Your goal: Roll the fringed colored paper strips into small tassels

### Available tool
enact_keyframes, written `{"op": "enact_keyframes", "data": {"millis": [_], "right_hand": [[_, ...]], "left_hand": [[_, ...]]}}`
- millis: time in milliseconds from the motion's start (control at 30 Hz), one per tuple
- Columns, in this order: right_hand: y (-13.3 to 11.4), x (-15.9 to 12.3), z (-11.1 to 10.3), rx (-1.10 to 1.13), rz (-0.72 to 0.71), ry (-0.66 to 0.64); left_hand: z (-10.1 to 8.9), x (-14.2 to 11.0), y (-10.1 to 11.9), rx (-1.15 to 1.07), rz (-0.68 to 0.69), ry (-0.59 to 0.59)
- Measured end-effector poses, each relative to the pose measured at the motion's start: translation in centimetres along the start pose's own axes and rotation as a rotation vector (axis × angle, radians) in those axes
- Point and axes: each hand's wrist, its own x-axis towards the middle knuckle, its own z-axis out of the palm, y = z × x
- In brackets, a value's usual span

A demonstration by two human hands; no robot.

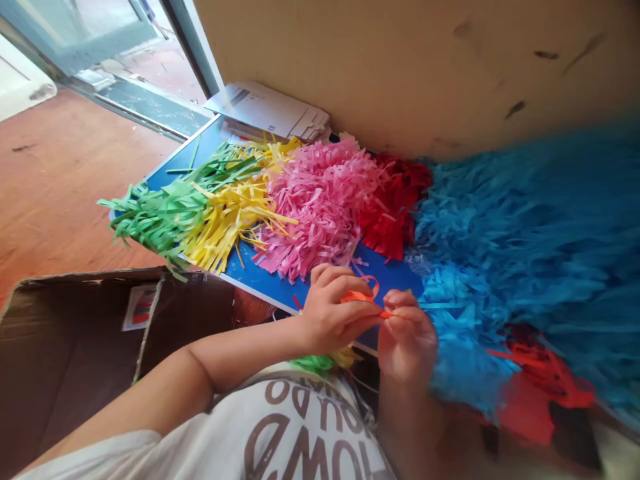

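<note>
My left hand (pixel 333 310) and my right hand (pixel 406 337) meet in front of my chest, both pinched on a thin orange paper strip (pixel 364 297) that loops up between them. They hover over the near edge of a blue table (pixel 260 277). On it lie heaps of cut paper strips: green (pixel 165 210), yellow (pixel 230 217), pink (pixel 320 200) and dark red (pixel 393 207). A large blue fringe mass (pixel 525 253) fills the right side, close to my right hand.
An open cardboard box (pixel 80 347) stands at the lower left on the reddish floor. Folded white papers (pixel 273 110) lie at the table's far end against a beige wall. Red paper pieces (pixel 543 387) sit under the blue fringe. A doorway opens at the upper left.
</note>
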Motion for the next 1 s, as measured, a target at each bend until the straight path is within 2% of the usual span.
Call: {"op": "enact_keyframes", "data": {"millis": [100,200,333,433,500,600,767,867,1000], "right_hand": [[-0.4,-0.3,-0.1,-0.052,-0.038,-0.053],[-0.6,-0.3,-0.4,-0.110,-0.043,-0.100],[-0.6,0.1,-0.8,-0.020,0.037,-0.104],[-0.4,0.3,-0.8,0.061,0.111,-0.047],[-0.2,0.4,-0.8,0.054,0.108,-0.021],[0.0,0.4,-0.9,0.002,0.070,-0.016],[0.0,0.5,-0.8,-0.083,-0.033,-0.025],[-0.3,0.5,-0.4,-0.172,-0.160,0.003],[-0.4,0.5,0.0,-0.214,-0.204,0.028]], "left_hand": [[-0.1,0.1,-0.8,-0.183,0.011,-0.127],[-0.4,0.6,-1.5,-0.365,-0.033,-0.231],[-0.4,1.3,-2.0,-0.574,-0.094,-0.318],[-0.2,1.4,-2.0,-0.601,-0.111,-0.360],[-0.1,1.2,-1.9,-0.572,-0.140,-0.380],[0.0,0.7,-1.5,-0.592,-0.229,-0.428],[0.2,0.2,-0.8,-0.720,-0.513,-0.440],[0.2,0.1,-0.7,-0.678,-0.462,-0.414],[0.2,0.1,-1.0,-0.563,-0.331,-0.452]]}}
